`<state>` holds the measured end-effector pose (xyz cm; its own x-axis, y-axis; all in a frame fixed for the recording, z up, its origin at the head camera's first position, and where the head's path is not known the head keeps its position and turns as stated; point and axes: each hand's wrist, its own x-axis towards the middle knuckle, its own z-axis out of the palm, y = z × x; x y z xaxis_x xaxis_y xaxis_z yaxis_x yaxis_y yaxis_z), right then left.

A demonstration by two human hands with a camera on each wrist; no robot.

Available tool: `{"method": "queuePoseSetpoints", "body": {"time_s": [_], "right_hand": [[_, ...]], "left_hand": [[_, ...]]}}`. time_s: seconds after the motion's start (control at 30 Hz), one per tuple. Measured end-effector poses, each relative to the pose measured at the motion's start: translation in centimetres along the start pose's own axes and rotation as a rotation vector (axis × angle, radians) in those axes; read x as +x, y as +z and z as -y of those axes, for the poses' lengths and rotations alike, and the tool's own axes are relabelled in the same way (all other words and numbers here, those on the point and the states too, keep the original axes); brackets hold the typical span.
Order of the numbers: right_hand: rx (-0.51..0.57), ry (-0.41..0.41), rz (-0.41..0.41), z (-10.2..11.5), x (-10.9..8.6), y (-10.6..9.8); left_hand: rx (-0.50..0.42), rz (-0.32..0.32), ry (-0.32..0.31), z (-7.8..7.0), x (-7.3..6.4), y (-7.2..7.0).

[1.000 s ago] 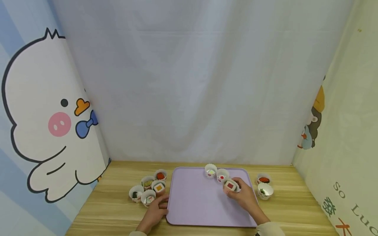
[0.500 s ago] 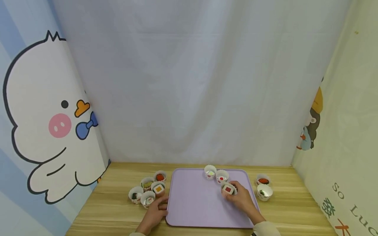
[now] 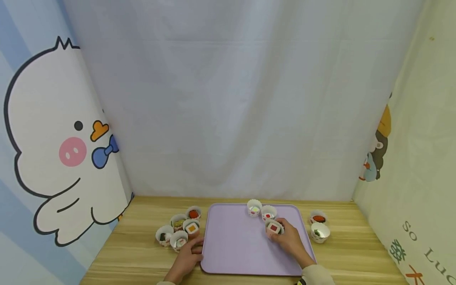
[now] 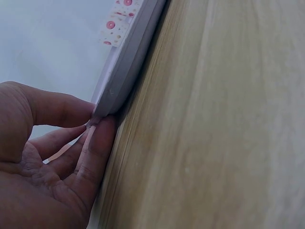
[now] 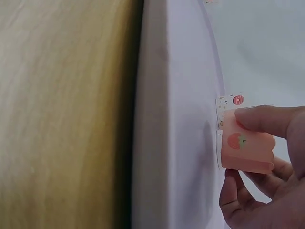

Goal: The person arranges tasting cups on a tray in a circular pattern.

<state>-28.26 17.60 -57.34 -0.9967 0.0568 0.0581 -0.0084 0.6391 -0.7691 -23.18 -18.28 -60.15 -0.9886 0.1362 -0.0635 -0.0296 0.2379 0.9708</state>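
Observation:
A pink paper cup (image 3: 269, 232) with a strawberry print holds a white square sushi piece (image 3: 273, 227) with a red centre. My right hand (image 3: 290, 239) grips this cup between thumb and fingers over the right part of the lilac tray (image 3: 235, 245). Whether its base touches the tray I cannot tell. Behind it on the tray are a white cup (image 3: 269, 209) with a red-centred piece and another white cup (image 3: 254, 206). My left hand (image 3: 185, 258) pinches the tray's left edge, its thumb and fingertips meeting at the rim (image 4: 110, 98) in the left wrist view.
Left of the tray, several paper cups with sushi cluster together, among them a pink cup (image 3: 191, 227) with an orange-centred piece. To the right stand a cup (image 3: 318, 217) with orange-red filling and a white cup (image 3: 320, 231). A grey curtain (image 3: 228, 118) hangs behind the wooden table (image 3: 117, 257).
My right hand has carried the pink cup slightly left and toward me, lower in the view; it barely moves in the last half second. The left hand stays at the tray edge.

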Motion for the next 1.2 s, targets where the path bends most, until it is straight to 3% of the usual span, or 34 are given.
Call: {"method": "queuePoseSetpoints", "body": {"time_s": [0.6, 1.2], "right_hand": [[0.085, 0.005, -0.021, -0.96, 0.58, 0.31], [0.080, -0.007, -0.007, -0.94, 0.78, 0.31]], "left_hand": [[-0.010, 0.006, -0.020, 0.15, 0.11, 0.11], [-0.036, 0.017, -0.018, 0.33, -0.03, 0.03]]}}
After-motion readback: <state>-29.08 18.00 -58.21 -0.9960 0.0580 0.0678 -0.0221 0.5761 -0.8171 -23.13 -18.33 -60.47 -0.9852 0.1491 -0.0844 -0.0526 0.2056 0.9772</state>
